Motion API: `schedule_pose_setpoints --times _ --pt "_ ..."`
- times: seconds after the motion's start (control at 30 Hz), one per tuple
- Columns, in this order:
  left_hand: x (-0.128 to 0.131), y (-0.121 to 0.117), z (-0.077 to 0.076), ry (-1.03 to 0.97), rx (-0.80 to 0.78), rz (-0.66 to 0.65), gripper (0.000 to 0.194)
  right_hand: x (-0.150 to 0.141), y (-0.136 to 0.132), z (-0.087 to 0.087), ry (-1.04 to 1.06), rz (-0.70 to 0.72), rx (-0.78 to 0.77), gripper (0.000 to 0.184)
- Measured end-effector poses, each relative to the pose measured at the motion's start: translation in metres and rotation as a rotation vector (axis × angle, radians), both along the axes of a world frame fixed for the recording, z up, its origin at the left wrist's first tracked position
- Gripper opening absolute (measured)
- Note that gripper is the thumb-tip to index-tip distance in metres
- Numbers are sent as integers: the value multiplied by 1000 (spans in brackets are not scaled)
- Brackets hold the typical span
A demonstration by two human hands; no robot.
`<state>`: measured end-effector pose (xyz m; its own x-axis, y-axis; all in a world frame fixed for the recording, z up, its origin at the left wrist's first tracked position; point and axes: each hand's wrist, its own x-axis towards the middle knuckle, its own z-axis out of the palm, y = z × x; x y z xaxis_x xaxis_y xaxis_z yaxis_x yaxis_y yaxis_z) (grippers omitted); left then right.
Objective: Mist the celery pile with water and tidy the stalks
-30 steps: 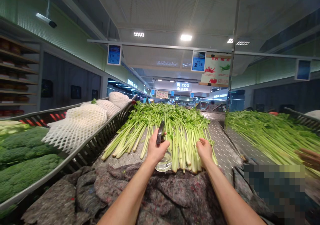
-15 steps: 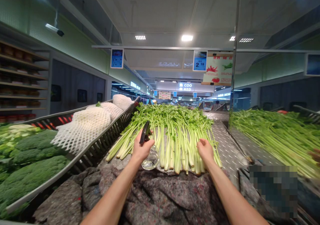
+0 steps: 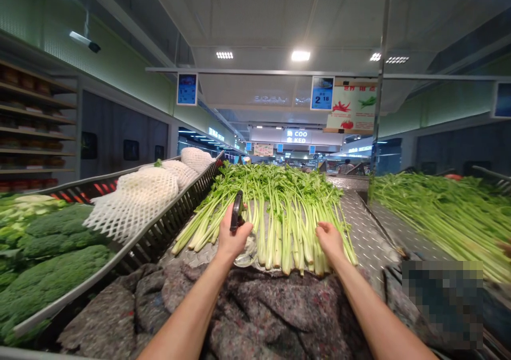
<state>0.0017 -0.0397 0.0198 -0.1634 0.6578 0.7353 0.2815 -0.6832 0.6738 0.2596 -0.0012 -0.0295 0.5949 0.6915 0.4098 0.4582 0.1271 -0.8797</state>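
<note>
My left hand is wrapped round a spray bottle with a black trigger head. Its clear body shows only in part below the hand, over the left-middle of the celery. A wide row of celery lies on a metal tread-plate shelf, leaves away from me and pale stalk ends towards me. My right hand is at the right part of the row, fingers curled in over the stalks. What those fingers hold, if anything, is hidden.
A grey mottled cloth lies bunched along the front. Left, a black crate borders broccoli and produce in white foam nets. A mirror panel stands at right; price signs hang overhead.
My left hand and the spray bottle have shifted slightly right and up, and the bottle's clear body shows less. My right hand stays almost in place. The view has tilted a little.
</note>
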Motion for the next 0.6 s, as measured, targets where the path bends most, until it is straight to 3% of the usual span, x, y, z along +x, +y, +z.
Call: schedule_pose_setpoints --times 0.33,0.6 --pt "-4 5 1 -46 -2 65 24 6 6 -8 -8 8 -5 32" --pt "-3 4 -1 -27 43 105 30 4 4 -7 -15 3 8 30"
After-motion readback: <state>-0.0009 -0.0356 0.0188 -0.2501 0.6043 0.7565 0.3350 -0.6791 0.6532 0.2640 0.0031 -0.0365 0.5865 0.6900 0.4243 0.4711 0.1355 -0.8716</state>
